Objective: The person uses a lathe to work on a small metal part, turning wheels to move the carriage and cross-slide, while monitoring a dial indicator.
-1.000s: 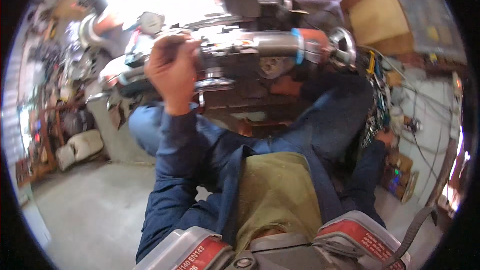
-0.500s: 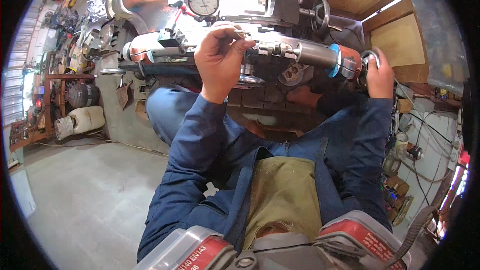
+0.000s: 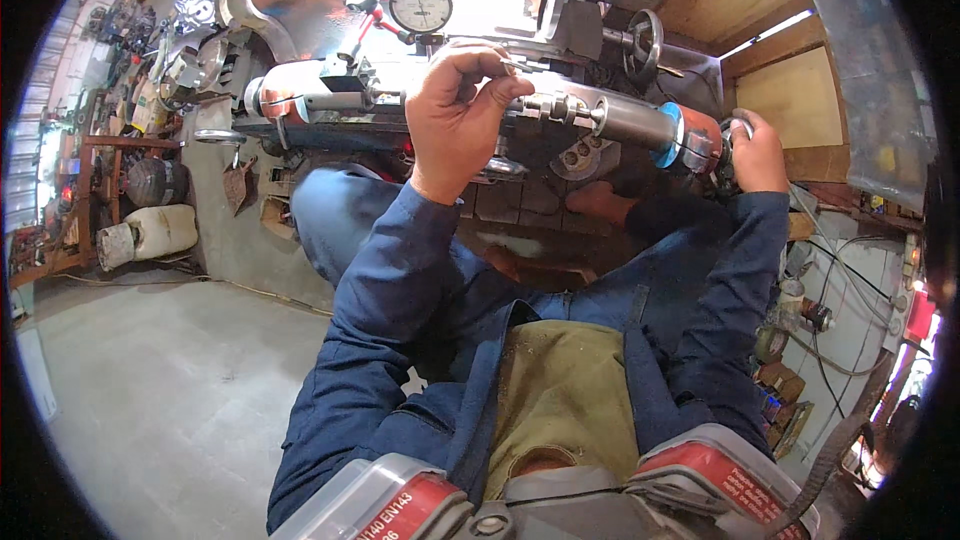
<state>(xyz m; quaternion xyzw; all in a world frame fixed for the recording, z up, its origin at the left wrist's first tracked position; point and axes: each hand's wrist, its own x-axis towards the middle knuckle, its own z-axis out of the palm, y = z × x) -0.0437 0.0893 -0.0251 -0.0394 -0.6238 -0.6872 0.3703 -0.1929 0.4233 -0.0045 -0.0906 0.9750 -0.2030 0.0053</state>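
My left hand [image 3: 462,115] is raised over the middle of a grinding-type machine, thumb and fingers pinching a small thin metal piece [image 3: 523,67]. To its right lies a steel spindle [image 3: 638,124] with a small stepped chuck end [image 3: 560,108], in line with an orange and blue end block [image 3: 694,140]. My right hand [image 3: 757,155] is wrapped round a small handwheel [image 3: 738,128] at the block's right end. A round dial indicator [image 3: 420,6] on a red-jointed arm stands behind my left hand. Part of the machine is hidden behind that hand.
A larger handwheel [image 3: 646,45] stands at the back right. Left along the machine is another orange block [image 3: 282,90] with a steel spindle. A cream tank [image 3: 165,230] lies on the floor at left, beside a cluttered shelf. Cables [image 3: 850,240] hang at right.
My left hand has shifted slightly right along the machine with the thin metal piece still pinched. The right hand's fingers have turned a little on the handwheel. The whole view has tilted slightly.
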